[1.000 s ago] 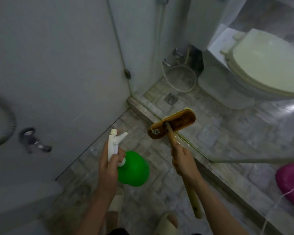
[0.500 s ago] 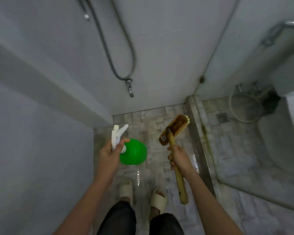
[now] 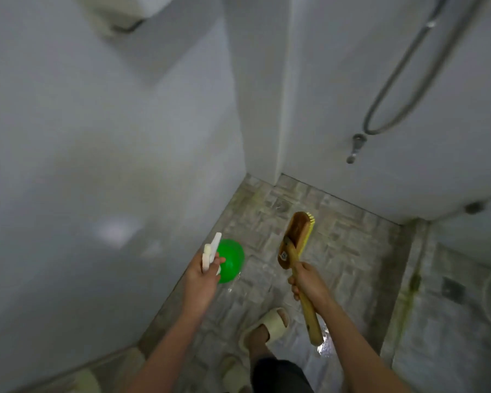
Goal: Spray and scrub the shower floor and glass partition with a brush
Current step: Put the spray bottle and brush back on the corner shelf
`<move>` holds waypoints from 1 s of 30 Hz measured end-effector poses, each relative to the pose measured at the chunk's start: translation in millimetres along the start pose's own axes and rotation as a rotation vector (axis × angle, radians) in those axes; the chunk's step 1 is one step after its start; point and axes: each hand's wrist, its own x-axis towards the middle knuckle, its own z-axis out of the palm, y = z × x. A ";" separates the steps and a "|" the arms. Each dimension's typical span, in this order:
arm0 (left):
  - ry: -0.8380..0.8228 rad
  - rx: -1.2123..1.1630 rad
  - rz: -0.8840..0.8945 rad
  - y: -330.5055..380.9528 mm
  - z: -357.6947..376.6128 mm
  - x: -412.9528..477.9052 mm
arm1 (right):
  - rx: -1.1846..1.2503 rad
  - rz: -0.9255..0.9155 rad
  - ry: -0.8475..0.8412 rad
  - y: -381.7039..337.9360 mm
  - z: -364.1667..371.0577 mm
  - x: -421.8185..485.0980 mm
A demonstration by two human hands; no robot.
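My left hand (image 3: 203, 276) grips the white trigger head of a green spray bottle (image 3: 229, 260), held over the tiled shower floor (image 3: 343, 251) near the left wall. My right hand (image 3: 308, 283) holds the wooden handle of a scrub brush (image 3: 296, 236); its head with yellow bristles points away from me, above the floor. The glass partition (image 3: 465, 293) stands at the right, above a raised stained curb (image 3: 408, 282).
White walls close in at the left and ahead, meeting at a corner. A grey shower hose (image 3: 403, 80) loops on the far wall above a tap (image 3: 355, 147). A floor drain (image 3: 281, 205) sits near the corner. My feet in beige slippers (image 3: 270, 324) stand on wet tiles.
The view has swung left, from the toilet side and curb toward the shower's inner corner. Both hands keep their hold on bottle and brush; the brush head now points toward the corner.
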 end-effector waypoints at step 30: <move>1.047 -0.580 -0.208 -100.8 -225.9 -242.1 | -1.121 -0.191 -1.039 -7.9 301.8 -163.4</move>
